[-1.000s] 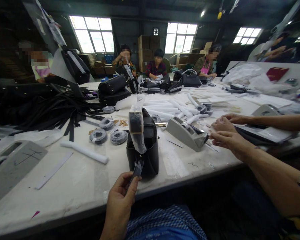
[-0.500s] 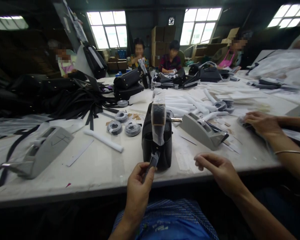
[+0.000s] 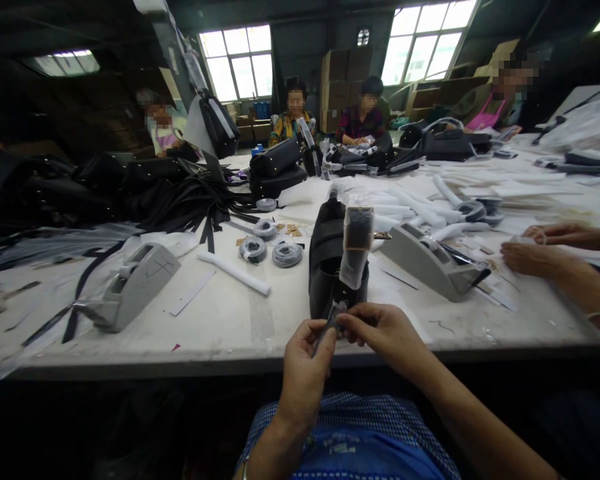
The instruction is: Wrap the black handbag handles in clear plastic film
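Note:
A black handbag [image 3: 325, 267] stands end-on at the table's front edge. A strap wrapped in clear plastic [image 3: 356, 247] comes down over its near end. My left hand [image 3: 305, 363] pinches the strap's lower end [image 3: 336, 312], just in front of the bag. My right hand [image 3: 385, 333] has its thumb and fingers closed at the same strap end, touching the plastic close to my left fingertips. Whether a piece of tape or film is between the right fingers is too small to make out.
Grey tape dispensers stand left [image 3: 130, 287] and right [image 3: 430, 263] of the bag. Rolled straps [image 3: 287, 254] and a white foam tube [image 3: 235, 273] lie to the left. A co-worker's hands [image 3: 545, 257] work at far right. Black bags [image 3: 275, 163] and several people are across the table.
My right hand has moved left from beside the bag to the strap end, meeting my left hand there. The whole view has shifted, with the scene appearing farther right.

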A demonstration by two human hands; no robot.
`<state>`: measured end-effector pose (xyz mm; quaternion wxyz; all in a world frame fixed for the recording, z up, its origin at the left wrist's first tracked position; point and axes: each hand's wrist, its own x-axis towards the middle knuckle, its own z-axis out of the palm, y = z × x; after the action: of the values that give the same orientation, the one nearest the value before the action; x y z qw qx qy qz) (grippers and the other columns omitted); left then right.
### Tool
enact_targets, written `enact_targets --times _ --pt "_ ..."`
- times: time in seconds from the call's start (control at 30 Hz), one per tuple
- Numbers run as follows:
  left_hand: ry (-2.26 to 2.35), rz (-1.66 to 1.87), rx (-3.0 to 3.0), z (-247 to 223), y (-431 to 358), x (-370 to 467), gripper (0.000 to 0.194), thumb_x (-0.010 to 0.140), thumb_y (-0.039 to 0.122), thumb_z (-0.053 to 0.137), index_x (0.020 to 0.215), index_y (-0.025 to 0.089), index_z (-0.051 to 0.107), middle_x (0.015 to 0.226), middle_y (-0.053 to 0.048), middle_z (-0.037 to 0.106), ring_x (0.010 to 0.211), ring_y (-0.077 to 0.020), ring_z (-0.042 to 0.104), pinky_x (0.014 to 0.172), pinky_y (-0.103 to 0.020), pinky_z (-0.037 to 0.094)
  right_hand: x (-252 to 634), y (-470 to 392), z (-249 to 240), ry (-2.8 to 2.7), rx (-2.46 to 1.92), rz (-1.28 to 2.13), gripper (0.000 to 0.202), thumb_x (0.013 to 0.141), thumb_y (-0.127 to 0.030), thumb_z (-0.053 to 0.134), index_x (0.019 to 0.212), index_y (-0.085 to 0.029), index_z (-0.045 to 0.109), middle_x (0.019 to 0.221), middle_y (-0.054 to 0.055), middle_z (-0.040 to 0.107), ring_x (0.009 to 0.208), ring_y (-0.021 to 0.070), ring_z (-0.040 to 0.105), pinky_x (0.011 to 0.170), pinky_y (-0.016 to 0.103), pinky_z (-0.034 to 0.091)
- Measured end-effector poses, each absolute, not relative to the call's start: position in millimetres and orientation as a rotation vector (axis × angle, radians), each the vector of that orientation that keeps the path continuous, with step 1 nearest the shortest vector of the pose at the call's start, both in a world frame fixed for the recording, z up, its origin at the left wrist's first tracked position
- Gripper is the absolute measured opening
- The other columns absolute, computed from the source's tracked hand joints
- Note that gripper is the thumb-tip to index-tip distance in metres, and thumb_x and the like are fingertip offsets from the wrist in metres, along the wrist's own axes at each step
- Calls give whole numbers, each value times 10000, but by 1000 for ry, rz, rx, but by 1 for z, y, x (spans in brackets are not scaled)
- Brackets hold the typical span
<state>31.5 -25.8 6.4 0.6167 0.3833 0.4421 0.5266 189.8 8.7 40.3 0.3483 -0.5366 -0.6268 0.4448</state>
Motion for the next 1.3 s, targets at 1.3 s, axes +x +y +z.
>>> enact_targets --times 1.3 --pt "657 777 397 22 -27 30 294 781 327 792 850 101 618 617 64 472 400 19 133 335 -116 55 178 12 33 -1258 -1018 1884 143 760 -241 680 675 -159 600 1137 71 718 787 129 638 646 225 464"
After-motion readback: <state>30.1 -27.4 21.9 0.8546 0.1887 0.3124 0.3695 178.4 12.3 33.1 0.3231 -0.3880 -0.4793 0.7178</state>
